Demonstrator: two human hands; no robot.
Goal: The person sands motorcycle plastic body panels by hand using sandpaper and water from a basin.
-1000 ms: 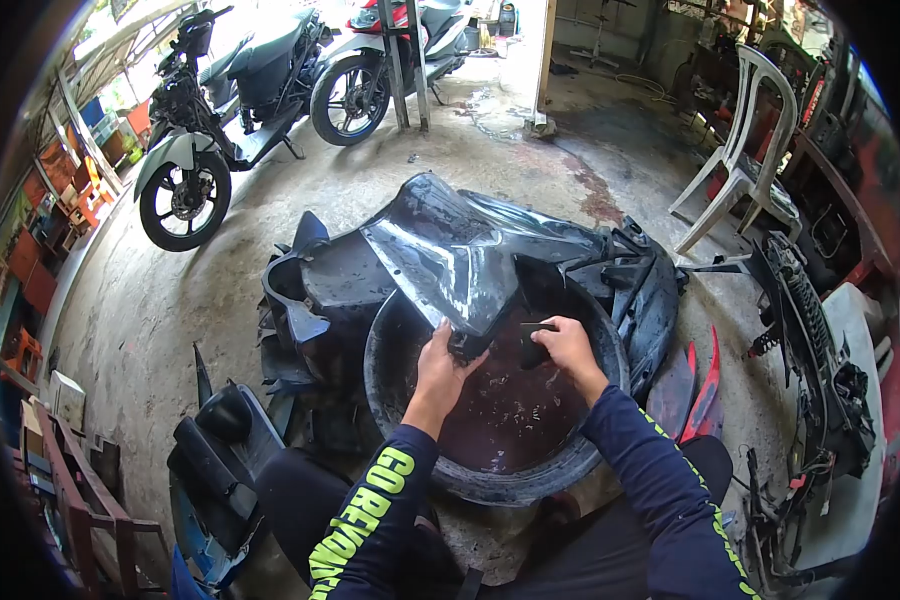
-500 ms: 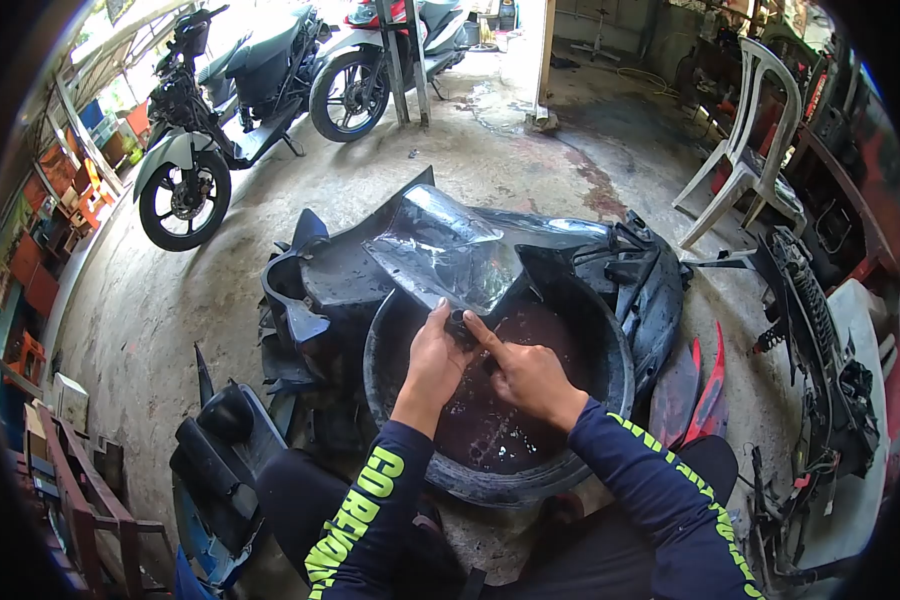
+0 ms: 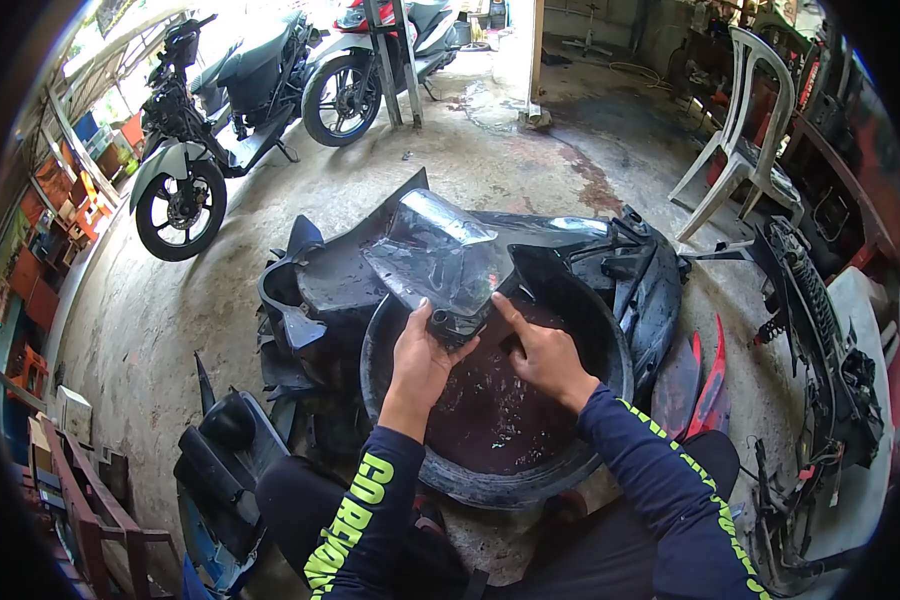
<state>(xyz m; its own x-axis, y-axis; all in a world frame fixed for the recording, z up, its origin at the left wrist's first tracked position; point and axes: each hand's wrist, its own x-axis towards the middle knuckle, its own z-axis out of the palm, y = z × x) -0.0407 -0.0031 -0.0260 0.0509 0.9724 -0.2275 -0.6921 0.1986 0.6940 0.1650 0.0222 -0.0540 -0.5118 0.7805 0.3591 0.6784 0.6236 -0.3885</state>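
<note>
A wet, dark glossy body panel point(image 3: 440, 262) lies tilted over the far rim of a round black tub point(image 3: 500, 492) of murky reddish water. My left hand point(image 3: 420, 355) grips the panel's near end, thumb on top and fingers beneath. My right hand point(image 3: 545, 355) is just right of that end, its index finger extended to the panel's right edge. Its other fingers are curled in, and whatever they may hold is hidden. Behind the tub, more dark fairing pieces point(image 3: 340, 270) rest together.
Red-and-grey panels point(image 3: 708, 385) lie right of the tub, beside a motorcycle frame point(image 3: 820, 350). Black parts point(image 3: 230, 450) lie at the left. Two motorcycles point(image 3: 185, 190) stand at the back left, and a plastic chair point(image 3: 745, 140) at the back right.
The panel's near end is lower and its surface looks wetter than in the earliest frame. My right hand came up to that end, then shifted right along its edge with the index finger out.
</note>
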